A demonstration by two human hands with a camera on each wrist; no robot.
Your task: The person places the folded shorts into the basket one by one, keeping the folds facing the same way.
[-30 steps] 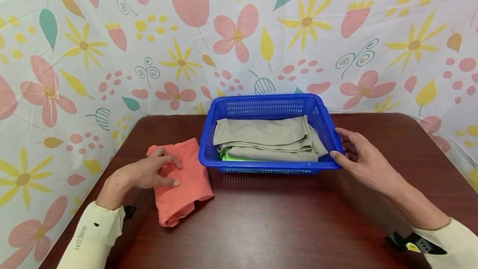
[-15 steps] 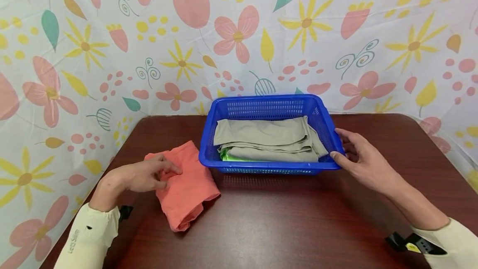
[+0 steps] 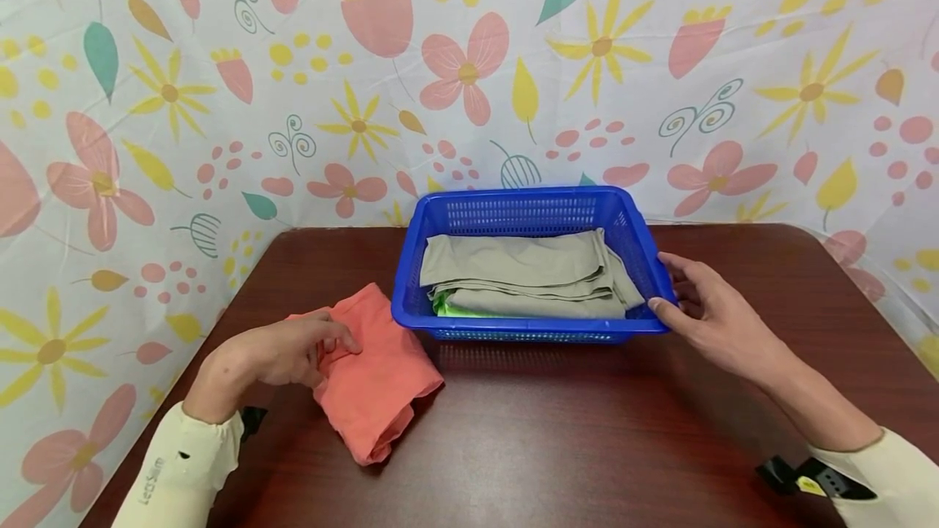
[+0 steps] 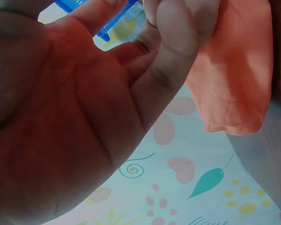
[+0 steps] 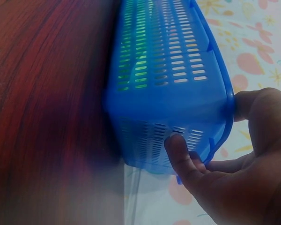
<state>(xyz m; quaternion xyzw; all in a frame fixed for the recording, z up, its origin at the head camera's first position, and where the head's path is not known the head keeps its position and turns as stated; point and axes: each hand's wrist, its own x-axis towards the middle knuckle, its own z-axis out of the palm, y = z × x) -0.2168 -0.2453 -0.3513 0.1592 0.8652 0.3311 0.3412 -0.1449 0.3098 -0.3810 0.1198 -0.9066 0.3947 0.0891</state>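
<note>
A folded coral cloth (image 3: pixel 377 385) lies on the table to the left of the blue plastic basket (image 3: pixel 513 323). With curled fingers my left hand (image 3: pixel 293 349) pinches the cloth's left part; its thumb is mostly hidden in the head view. In the left wrist view the fingers meet the hanging cloth (image 4: pixel 239 70). At the basket's right end, my right hand (image 3: pixel 707 312) grips the rim, thumb over the top and fingers against the outer wall. Folded grey-beige cloths (image 3: pixel 521 263) lie in the basket, with a bright green piece (image 3: pixel 458 310) partly showing beneath them.
The dark brown wooden table (image 3: pixel 557 438) carries everything. Behind it and along its left side hangs a white curtain (image 3: pixel 469 47) printed with flowers and leaves. The basket stands near the table's back edge.
The coral cloth has turned and slid slightly toward the right and the front under my left hand, whose fingers have curled in more. My right hand and the basket have stayed in place.
</note>
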